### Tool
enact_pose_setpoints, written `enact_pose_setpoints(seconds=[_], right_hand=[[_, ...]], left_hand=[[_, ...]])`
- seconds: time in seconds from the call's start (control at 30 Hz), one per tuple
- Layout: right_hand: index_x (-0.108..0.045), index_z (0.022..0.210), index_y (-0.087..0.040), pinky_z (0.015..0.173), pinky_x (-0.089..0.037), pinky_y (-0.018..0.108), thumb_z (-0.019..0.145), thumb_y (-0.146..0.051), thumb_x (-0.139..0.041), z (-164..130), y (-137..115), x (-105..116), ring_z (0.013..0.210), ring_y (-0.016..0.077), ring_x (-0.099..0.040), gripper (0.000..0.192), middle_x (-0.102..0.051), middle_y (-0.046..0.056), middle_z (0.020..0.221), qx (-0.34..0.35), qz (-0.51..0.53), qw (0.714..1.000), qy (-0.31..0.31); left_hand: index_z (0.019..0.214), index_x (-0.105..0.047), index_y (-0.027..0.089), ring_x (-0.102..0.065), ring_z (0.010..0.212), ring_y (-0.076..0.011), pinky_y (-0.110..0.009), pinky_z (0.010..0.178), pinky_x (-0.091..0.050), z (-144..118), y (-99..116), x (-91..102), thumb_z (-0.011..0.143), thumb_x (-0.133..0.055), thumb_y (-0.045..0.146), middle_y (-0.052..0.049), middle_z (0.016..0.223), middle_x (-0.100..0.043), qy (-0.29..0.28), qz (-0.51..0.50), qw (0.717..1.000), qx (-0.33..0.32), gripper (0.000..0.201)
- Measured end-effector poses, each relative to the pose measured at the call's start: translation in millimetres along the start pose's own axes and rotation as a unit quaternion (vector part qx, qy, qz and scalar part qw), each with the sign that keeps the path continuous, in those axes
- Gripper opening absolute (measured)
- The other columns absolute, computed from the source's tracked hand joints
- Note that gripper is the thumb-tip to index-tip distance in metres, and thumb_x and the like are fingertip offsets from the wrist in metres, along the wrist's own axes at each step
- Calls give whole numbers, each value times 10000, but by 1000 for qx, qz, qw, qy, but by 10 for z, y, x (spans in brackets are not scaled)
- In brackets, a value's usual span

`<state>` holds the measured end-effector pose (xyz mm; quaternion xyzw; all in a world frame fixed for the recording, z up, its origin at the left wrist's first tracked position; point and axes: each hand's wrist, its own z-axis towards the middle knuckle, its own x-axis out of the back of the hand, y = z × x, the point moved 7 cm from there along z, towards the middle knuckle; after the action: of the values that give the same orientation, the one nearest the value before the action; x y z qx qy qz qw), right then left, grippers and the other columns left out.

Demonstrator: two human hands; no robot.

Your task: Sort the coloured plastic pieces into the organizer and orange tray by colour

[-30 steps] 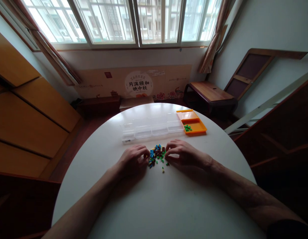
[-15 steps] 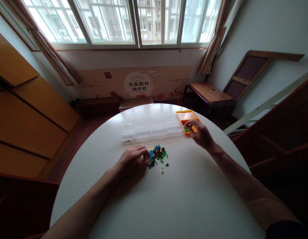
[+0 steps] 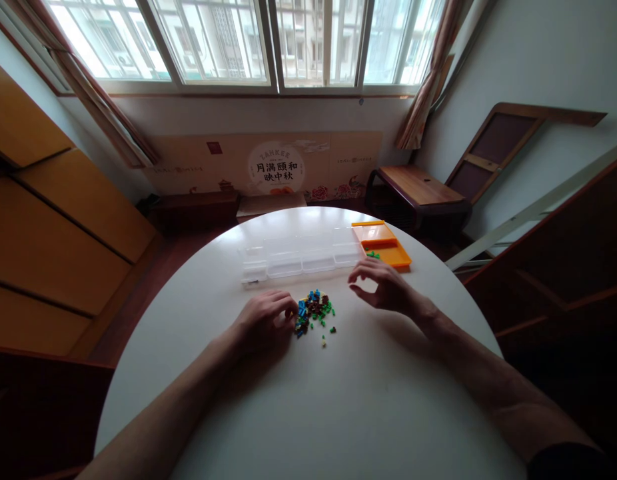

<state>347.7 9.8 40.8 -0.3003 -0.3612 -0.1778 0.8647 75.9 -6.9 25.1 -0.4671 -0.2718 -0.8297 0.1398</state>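
Note:
A small heap of tiny toy bricks (image 3: 316, 305), in blue, brown, green and pale yellow, lies on the white round table (image 3: 333, 407). At the heap's left edge rests my left hand (image 3: 266, 317), its fingers curled and the tips close together against the bricks; whatever they pinch is hidden. My right hand (image 3: 383, 287) hovers between the heap and an orange box (image 3: 401, 255), thumb and fingers apart with nothing visible between them. Several green bricks (image 3: 372, 254) sit in the left part of that box, whose lid stands open behind.
Left of the orange box, a row of clear plastic compartments (image 3: 287, 268) with raised lids runs along the table's far side. A wooden side table (image 3: 423, 185) stands beyond on the right, and a printed cardboard panel (image 3: 188, 153) leans under the window.
My right hand has come out of the orange box and moved left and nearer to me, towards the heap; its fingers have parted. My left hand stays by the bricks.

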Motion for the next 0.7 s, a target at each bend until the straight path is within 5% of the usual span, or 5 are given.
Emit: enact_pose_setpoints(seconds=[0.17,0.43,0.7], right_hand=[[-702,912,-254,824,-530,372,986,-319,-782,26,-426,-345,819,209,-662,128,-748,19,882,64,18,993,-99],[-725,989,-251,899,-536,363,1017,-267,-753,-7,-344,-447,915,209,-688,43,-772,28,992,45,12,993,-105],[-747,1024,-251,948,-564,381,1017,-221,-728,-21,-296,-433,1000,231,-732,37,-792,53,1077,33,-2,996,-77]], left_hand=[[930,-665,224,-604,730,-162,-280,712,-456,-17,-29,37,988,-632,213,-7,836,-693,-3,4,1000,-3,68],[996,-686,221,-633,796,-180,-288,756,-485,-51,-69,137,886,-709,233,-25,931,-716,-37,-21,999,-5,112],[862,-671,213,-548,678,-134,-258,668,-408,-65,-76,139,854,-764,226,22,777,-658,-56,-47,997,15,94]])
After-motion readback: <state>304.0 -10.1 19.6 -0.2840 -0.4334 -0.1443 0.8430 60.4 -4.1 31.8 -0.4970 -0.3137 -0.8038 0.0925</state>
